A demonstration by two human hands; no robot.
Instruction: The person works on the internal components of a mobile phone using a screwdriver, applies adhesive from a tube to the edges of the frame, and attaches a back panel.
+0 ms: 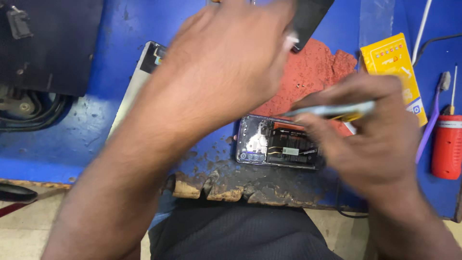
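Observation:
An opened phone (279, 143) lies on its face near the bench's worn front edge, its black battery and circuit board exposed. My right hand (378, 137) hovers over its right end, shut on a slim tool (332, 110) with a yellow and pale handle that points left. My left hand (226, 58) is blurred, raised over the back of the bench. Its fingers reach a dark flat cover (310, 19) at the top edge; whether they grip it I cannot tell.
The blue bench mat (72, 139) is chipped and burnt along its front edge. A worn red pad (313, 72) lies behind the phone. At the right are a yellow packet (392, 65), a purple toothbrush (433, 120) and a red bottle (446, 147). A black device (53, 43) sits far left.

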